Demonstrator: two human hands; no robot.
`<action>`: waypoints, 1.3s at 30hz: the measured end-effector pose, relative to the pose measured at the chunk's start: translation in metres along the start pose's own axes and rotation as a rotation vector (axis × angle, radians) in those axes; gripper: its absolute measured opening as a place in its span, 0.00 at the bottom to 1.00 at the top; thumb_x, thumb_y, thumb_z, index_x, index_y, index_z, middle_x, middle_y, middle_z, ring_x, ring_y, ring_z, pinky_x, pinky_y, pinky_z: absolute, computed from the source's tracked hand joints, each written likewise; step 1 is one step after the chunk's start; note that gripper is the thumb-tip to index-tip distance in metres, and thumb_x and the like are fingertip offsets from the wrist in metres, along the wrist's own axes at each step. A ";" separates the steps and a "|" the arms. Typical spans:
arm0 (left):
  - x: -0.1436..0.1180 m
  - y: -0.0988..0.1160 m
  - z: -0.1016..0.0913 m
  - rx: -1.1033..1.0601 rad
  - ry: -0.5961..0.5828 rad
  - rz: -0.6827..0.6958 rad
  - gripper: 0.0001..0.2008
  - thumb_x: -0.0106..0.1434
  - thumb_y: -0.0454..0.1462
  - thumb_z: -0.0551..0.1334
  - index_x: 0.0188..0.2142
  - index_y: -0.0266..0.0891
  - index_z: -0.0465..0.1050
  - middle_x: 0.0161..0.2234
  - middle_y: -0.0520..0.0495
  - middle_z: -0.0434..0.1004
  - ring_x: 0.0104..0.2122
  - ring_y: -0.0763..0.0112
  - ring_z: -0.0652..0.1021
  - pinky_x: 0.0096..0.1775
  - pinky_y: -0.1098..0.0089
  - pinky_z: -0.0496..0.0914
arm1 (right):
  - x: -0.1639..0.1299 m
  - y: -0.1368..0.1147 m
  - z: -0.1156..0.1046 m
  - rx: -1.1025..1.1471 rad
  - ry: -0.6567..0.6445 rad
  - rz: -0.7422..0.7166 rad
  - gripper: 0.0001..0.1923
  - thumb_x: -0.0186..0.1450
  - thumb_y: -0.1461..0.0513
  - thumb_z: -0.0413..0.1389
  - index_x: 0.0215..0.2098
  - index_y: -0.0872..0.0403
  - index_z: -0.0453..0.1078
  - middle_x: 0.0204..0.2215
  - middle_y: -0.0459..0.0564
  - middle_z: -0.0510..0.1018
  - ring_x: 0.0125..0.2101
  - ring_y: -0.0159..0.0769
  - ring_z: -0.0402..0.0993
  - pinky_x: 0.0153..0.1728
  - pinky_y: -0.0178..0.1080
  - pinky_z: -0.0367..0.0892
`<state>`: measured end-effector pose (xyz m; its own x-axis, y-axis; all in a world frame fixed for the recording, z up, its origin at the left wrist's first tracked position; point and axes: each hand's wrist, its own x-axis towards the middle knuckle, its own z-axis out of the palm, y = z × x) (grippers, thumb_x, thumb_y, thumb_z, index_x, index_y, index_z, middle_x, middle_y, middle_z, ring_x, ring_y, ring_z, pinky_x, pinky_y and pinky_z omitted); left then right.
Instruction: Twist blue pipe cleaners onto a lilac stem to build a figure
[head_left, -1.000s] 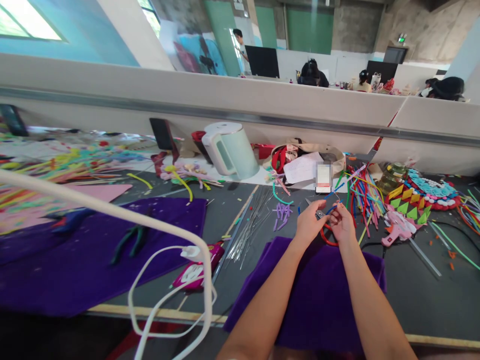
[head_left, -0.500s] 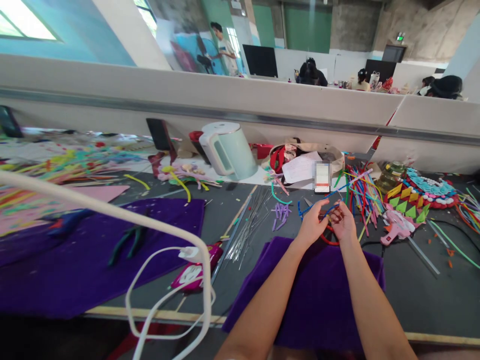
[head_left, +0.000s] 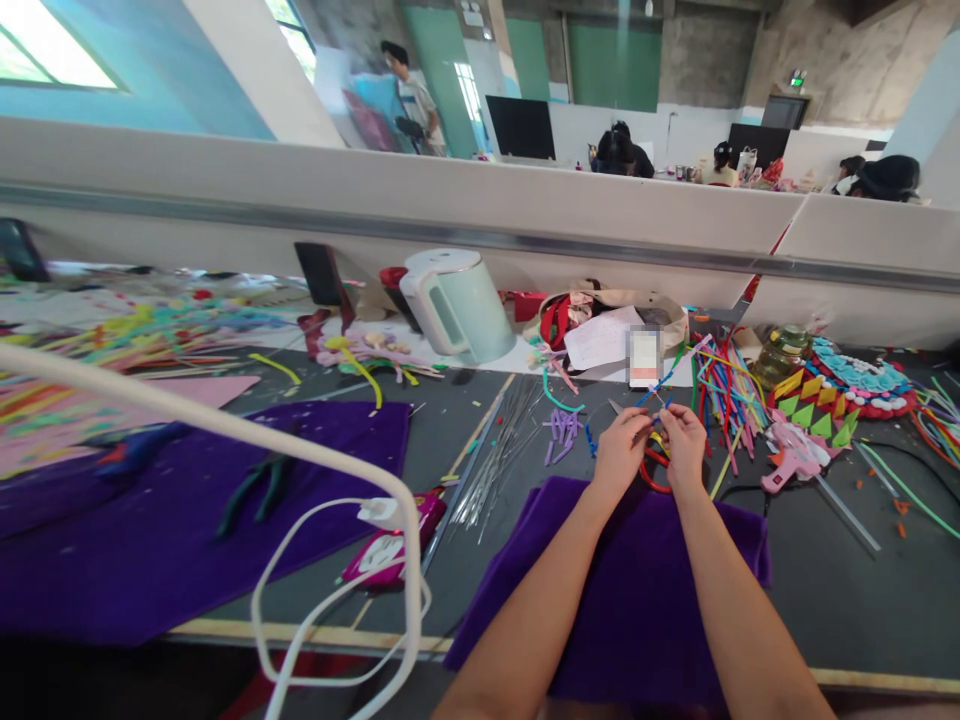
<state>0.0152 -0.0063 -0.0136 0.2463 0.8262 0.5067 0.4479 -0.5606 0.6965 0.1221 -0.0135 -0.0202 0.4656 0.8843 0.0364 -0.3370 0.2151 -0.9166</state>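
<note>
My left hand (head_left: 619, 450) and right hand (head_left: 684, 445) are close together over the far edge of the purple cloth (head_left: 637, 590), both pinching one blue pipe cleaner (head_left: 651, 392) that runs up and away from my fingertips. A red loop (head_left: 651, 478) lies on the table just under my hands. I count one pale green kettle (head_left: 457, 303), one pink glue gun (head_left: 791, 462), one pair of green-handled pliers (head_left: 259, 488) on a second purple cloth (head_left: 180, 520), and one bundle of bare wires (head_left: 499, 450). The coloured pipe cleaners (head_left: 724, 385) to my right are too many to count. No writing is readable.
</note>
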 end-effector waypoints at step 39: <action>-0.006 0.009 -0.003 0.315 -0.171 0.047 0.10 0.60 0.29 0.56 0.38 0.41 0.72 0.51 0.46 0.71 0.45 0.66 0.75 0.45 0.68 0.70 | 0.005 -0.005 -0.015 -0.855 -0.078 -0.333 0.20 0.60 0.49 0.51 0.18 0.53 0.61 0.15 0.41 0.65 0.19 0.28 0.58 0.23 0.32 0.53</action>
<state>0.0154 -0.0165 -0.0085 0.4013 0.8120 0.4237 0.6691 -0.5758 0.4699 0.1387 -0.0163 -0.0215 0.3636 0.8636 0.3492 0.5382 0.1112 -0.8354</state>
